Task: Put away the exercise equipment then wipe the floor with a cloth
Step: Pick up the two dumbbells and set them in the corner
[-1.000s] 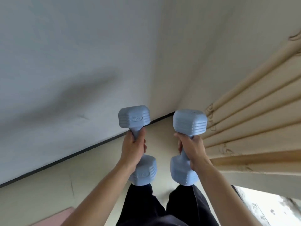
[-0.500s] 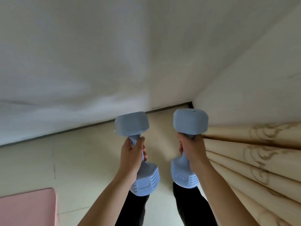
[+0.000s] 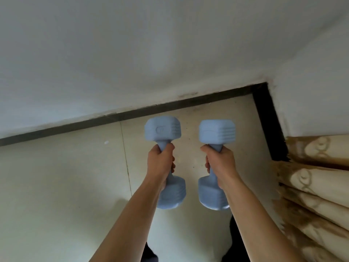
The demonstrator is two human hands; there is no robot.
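I hold two pale blue dumbbells side by side above the tiled floor [image 3: 66, 186], near a room corner. My left hand [image 3: 160, 163] is wrapped around the handle of the left dumbbell [image 3: 163, 129], whose far head points toward the wall. My right hand [image 3: 220, 163] grips the handle of the right dumbbell [image 3: 217, 131] the same way. Both dumbbells are in the air, a small gap apart, with their near heads below my wrists. No cloth is in view.
A white wall [image 3: 132, 53] with a black skirting strip [image 3: 132, 112] runs across the view and turns at the corner [image 3: 262, 91]. Beige patterned curtain folds [image 3: 317, 186] hang at the right. My dark trouser legs show at the bottom edge.
The view has tilted down toward the corner floor, so more tile shows. The pink mat at lower left has left the view. Both hands still hold the dumbbells.
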